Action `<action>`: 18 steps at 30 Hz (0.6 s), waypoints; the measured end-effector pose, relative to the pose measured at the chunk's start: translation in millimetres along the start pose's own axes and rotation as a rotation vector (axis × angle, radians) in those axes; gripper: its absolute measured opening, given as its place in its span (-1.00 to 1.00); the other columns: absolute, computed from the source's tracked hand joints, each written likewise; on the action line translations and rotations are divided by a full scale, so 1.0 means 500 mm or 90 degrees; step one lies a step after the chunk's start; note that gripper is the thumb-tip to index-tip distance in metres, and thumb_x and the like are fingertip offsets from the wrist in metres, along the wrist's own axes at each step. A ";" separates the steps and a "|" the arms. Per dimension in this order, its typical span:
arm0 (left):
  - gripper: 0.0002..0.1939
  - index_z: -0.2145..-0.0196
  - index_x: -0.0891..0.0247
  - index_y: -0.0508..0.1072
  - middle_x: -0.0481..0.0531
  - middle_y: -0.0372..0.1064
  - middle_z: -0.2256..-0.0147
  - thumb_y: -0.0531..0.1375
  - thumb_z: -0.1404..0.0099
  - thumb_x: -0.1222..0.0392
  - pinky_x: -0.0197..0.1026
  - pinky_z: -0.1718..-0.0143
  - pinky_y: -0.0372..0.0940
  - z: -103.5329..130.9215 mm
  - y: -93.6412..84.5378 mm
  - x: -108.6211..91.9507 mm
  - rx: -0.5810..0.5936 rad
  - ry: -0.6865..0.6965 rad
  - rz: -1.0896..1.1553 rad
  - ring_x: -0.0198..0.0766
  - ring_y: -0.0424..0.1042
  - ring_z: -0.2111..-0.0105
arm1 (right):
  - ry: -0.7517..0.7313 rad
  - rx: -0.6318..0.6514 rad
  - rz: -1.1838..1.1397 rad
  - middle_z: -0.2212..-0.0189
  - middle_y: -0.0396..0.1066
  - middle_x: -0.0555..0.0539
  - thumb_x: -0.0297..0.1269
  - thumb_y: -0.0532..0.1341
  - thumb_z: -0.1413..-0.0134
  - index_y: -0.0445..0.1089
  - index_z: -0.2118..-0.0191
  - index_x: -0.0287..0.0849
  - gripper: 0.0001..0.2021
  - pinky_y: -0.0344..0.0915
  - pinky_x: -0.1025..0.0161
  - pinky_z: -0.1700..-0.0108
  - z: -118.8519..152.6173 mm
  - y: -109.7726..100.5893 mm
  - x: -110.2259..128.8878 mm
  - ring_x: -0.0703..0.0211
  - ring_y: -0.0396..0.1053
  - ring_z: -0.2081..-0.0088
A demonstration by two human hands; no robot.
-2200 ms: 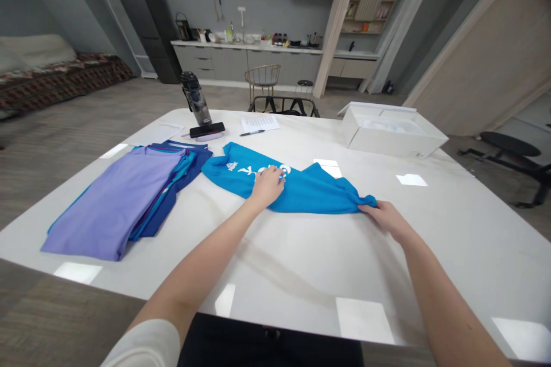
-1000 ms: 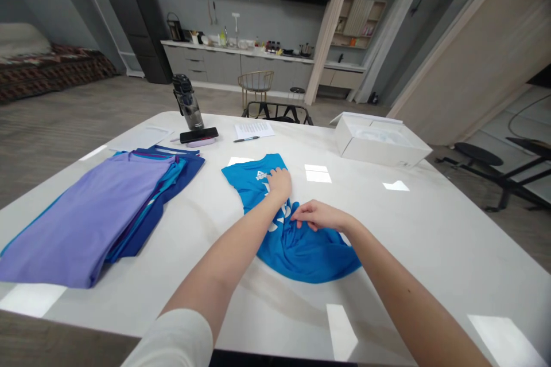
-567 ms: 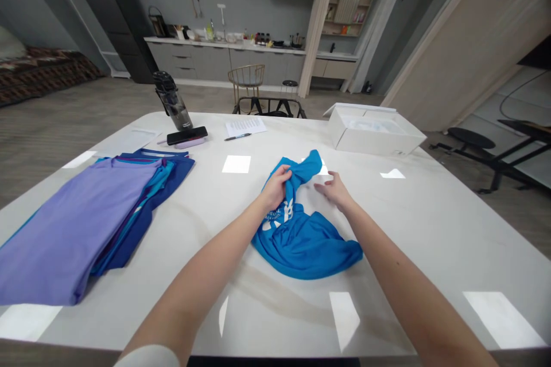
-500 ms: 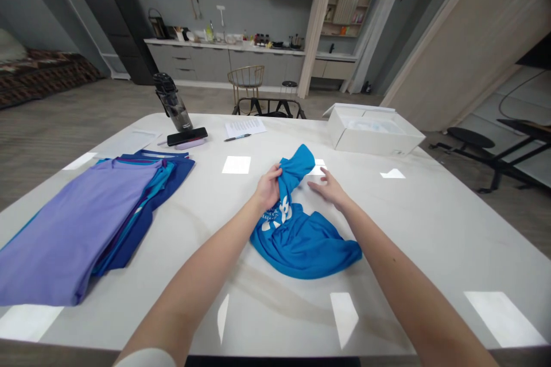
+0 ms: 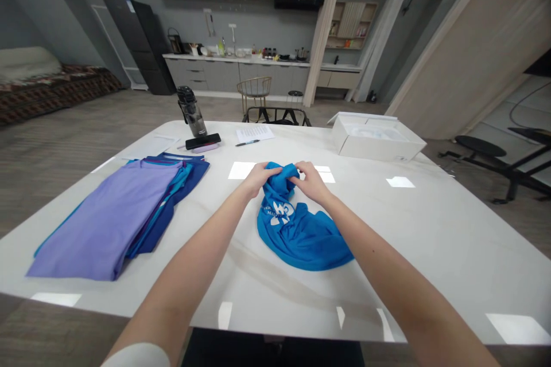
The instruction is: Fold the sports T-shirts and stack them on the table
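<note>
A crumpled blue T-shirt [image 5: 307,241] with a white print lies on the white table in front of me. Its far end is bunched up and lifted between my two hands. My left hand [image 5: 259,176] grips the cloth on the left side, thumb on top. My right hand [image 5: 310,181] pinches the same bunched end from the right, fingers closed on the fabric. The lower part of the shirt spreads in loose folds toward my right forearm, which hides its right end.
A stack of folded shirts, lavender on top [image 5: 116,212], lies at the left. Behind it stand a water bottle [image 5: 192,112] and a black phone [image 5: 202,141]. A pen [image 5: 247,143] lies by a printed sheet [image 5: 262,133]. A white box [image 5: 379,146] sits at the back right.
My right hand, apart from the shirt before, has moved left and taken hold of its lifted end. That end is now lower and more bunched. The view has tipped up slightly.
</note>
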State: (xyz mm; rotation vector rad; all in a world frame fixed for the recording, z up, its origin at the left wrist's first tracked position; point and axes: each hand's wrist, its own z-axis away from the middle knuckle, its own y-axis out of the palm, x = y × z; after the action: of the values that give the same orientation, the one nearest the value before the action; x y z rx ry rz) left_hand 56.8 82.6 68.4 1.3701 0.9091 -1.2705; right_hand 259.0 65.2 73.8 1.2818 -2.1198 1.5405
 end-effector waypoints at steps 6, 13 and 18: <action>-0.62 0.09 0.19 0.45 0.02 0.54 0.16 0.39 -0.20 0.01 -0.06 -0.05 0.38 0.068 0.008 -0.104 -0.007 0.222 0.139 -0.14 0.51 0.08 | 0.032 0.012 0.020 0.38 0.41 -0.04 -0.17 0.33 -0.02 0.42 0.39 -0.11 -0.86 0.25 0.18 0.11 0.065 -0.046 0.100 0.04 0.32 0.23; -0.71 0.16 0.15 0.36 -0.05 0.48 0.24 0.36 -0.25 0.07 -0.14 0.02 0.41 0.116 0.010 -0.226 -0.061 0.300 0.191 -0.23 0.52 0.16 | 0.213 0.098 -0.238 0.32 0.50 -0.01 -0.16 0.34 0.03 0.49 0.10 -0.14 -0.66 0.33 0.21 0.25 0.099 -0.109 0.134 0.11 0.40 0.31; -0.79 0.26 0.18 0.37 -0.09 0.42 0.35 0.34 -0.20 0.21 -0.25 0.17 0.39 0.107 -0.029 -0.322 -0.130 0.367 0.187 -0.30 0.47 0.30 | 0.144 -0.159 -0.241 0.42 0.41 0.00 0.01 0.28 -0.06 0.46 0.12 -0.14 -0.64 0.29 0.27 0.34 0.056 -0.235 0.214 0.17 0.34 0.36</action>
State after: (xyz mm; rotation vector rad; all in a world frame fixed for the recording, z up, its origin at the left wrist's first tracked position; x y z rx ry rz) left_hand 5.3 50.3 227.3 1.6613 1.1340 -0.5432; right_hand 291.7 -21.8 205.5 1.2617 -1.7415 1.1628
